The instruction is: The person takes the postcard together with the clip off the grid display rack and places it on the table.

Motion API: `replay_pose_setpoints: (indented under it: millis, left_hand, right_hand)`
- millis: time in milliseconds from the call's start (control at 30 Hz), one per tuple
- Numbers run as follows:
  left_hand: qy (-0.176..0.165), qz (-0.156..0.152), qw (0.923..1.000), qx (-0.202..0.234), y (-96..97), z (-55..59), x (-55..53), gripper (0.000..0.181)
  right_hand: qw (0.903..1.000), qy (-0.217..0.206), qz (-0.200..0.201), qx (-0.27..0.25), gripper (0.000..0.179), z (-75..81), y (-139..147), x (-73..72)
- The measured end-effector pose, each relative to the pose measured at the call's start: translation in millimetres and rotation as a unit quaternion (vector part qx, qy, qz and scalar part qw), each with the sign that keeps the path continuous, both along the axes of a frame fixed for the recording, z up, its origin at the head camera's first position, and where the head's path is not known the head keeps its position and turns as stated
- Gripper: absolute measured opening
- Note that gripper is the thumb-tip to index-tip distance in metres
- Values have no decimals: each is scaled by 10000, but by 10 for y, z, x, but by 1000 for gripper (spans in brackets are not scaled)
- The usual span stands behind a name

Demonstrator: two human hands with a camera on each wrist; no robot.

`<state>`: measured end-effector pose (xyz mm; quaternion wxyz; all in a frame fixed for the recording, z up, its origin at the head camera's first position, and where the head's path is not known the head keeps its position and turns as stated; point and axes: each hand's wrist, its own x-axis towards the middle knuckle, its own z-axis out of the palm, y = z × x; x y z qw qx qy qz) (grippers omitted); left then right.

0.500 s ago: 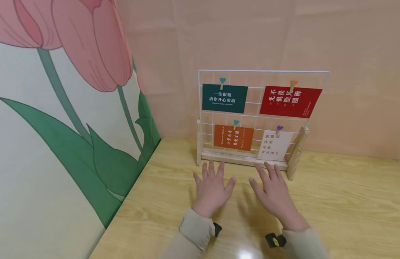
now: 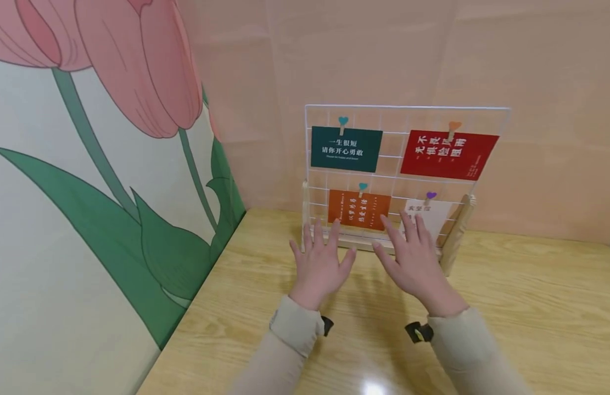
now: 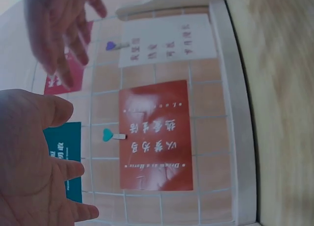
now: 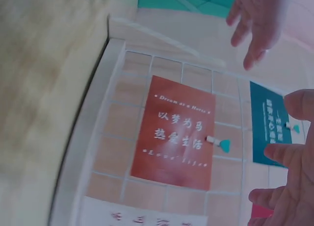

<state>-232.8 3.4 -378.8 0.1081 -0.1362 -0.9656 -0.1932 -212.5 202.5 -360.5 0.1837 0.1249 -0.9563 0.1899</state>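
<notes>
A white wire grid rack stands on wooden feet at the back of the table. Four cards hang from it by heart-topped clothespins: a green card upper left, a red card upper right, an orange card lower left and a white card lower right. In front of the rack's lower left part, my left hand is held with fingers spread, holding nothing. My right hand, fingers likewise spread and nothing in it, overlaps the white card in the head view. Both wrist views show the palms facing the rack.
The wood-grain table stretches to both sides of the rack. Behind it hangs a pinkish cloth backdrop. A panel with a tulip print borders the table's left edge.
Both hands have moved forward and up toward the rack, fingers still spread. The right hand now covers part of the white card in the head view.
</notes>
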Motion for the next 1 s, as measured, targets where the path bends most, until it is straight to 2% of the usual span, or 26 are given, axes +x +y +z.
replay_pose_setpoints:
  millis: [233,400,600,833,1000]
  left_hand:
    - [-12,71,9999,-154,4,205,-147,74]
    - [94,53,9998,-148,-12,347,-271,75]
    - [135,127,9998,-99,-87,456,-436,74]
    - [121,40,9998,169,-124,590,-553,74]
    - [228,-14,9995,229,-94,745,-629,74]
  right_hand:
    - [9987,169,6,482,66,233,-37,-187]
    - [9982,279,110,524,64,425,-63,-280]
    - [9955,587,309,671,62,627,-71,-420]
    - [9960,229,-18,866,65,833,-133,-522]
    - [9937,351,-75,1059,67,992,-195,-594]
